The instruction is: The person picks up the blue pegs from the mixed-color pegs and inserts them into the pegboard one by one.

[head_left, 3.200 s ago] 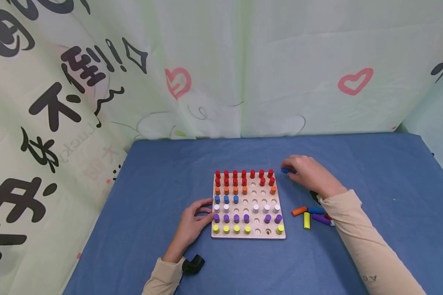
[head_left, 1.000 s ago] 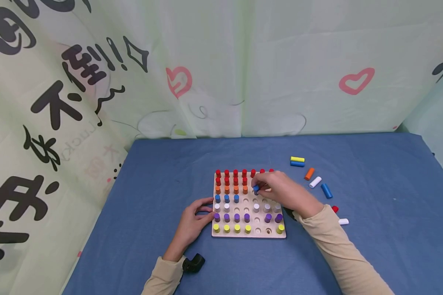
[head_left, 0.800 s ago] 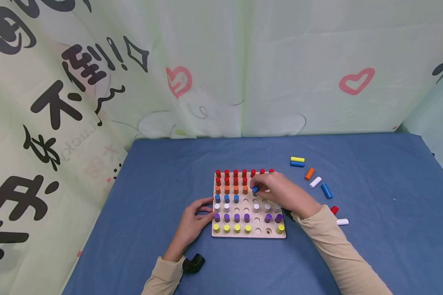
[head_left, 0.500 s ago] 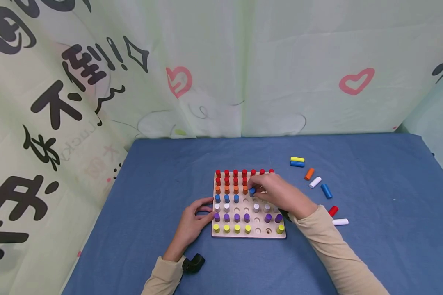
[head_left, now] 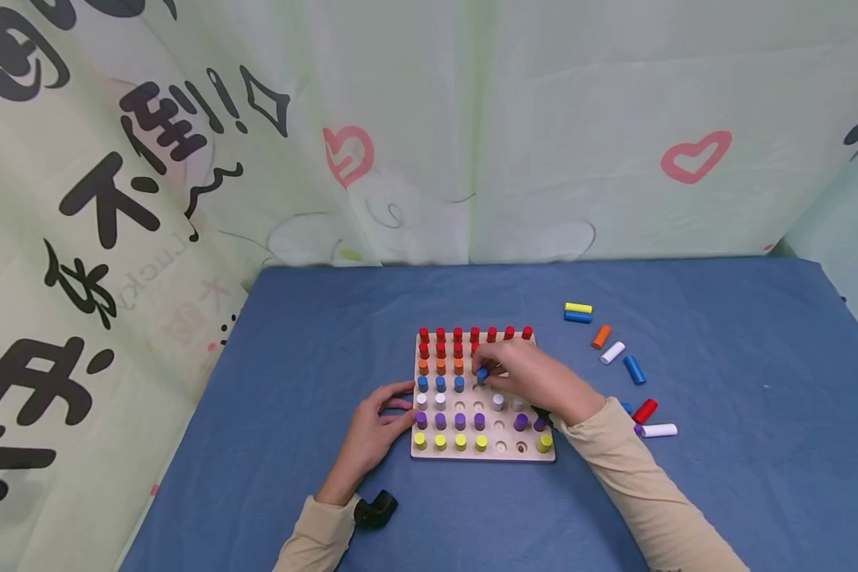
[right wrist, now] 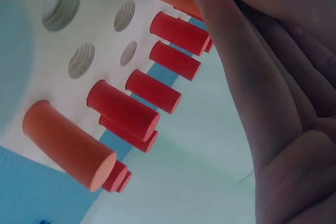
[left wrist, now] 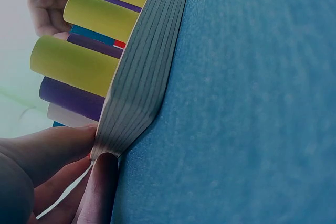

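A light wooden pegboard (head_left: 489, 454) lies on the blue cloth, with rows of red, orange, blue, white, purple and yellow pegs. My left hand (head_left: 379, 429) holds its left edge; in the left wrist view, the digits (left wrist: 58, 148) meet the board's corner. With thumb and finger, my right hand (head_left: 532, 373) pinches a blue peg (head_left: 482, 376) upright over the blue row, just right of its third peg. Whether the peg's lower end is in a hole cannot be seen. In the right wrist view, only part of this blue peg shows, at the top edge.
Right of the board lie loose pegs: a yellow peg (head_left: 578, 307), an orange peg (head_left: 601, 337), a white peg (head_left: 612, 353), a blue peg (head_left: 635, 370), a red peg (head_left: 645, 411) and others, some partly under the right sleeve (head_left: 636, 477). A curtain (head_left: 529, 159) hangs behind the table.
My right hand took the blue peg from the board's right side to the blue row, then slid slightly left and nearer. The left hand stays on the board's edge.
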Motion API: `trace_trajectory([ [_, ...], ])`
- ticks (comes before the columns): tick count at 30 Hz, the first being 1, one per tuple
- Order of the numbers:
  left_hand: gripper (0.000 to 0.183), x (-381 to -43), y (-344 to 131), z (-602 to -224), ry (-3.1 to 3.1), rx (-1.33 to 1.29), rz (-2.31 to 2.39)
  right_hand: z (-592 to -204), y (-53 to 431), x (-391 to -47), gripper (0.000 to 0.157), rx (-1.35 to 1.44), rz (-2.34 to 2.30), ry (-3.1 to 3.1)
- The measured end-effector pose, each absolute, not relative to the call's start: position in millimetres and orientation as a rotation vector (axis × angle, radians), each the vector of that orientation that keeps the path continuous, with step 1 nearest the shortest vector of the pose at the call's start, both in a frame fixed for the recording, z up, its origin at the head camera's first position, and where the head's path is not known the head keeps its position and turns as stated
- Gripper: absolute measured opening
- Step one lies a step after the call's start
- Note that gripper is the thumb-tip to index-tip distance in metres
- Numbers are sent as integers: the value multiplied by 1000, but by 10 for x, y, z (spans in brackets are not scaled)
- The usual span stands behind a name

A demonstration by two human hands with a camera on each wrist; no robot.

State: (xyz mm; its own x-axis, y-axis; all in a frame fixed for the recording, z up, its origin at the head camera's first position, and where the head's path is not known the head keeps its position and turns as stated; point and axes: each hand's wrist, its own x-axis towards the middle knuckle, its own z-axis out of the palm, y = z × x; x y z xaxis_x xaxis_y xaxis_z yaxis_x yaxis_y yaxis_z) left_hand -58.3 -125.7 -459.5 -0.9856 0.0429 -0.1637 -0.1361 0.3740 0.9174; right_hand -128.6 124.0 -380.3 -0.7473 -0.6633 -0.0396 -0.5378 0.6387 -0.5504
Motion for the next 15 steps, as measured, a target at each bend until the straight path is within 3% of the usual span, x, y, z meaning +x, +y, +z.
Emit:
trace_trajectory([
  [15,45,-578,-1261,-4576,2462,-70,1685,-3843,1188,-1293,16,-1037,-730,2622],
])
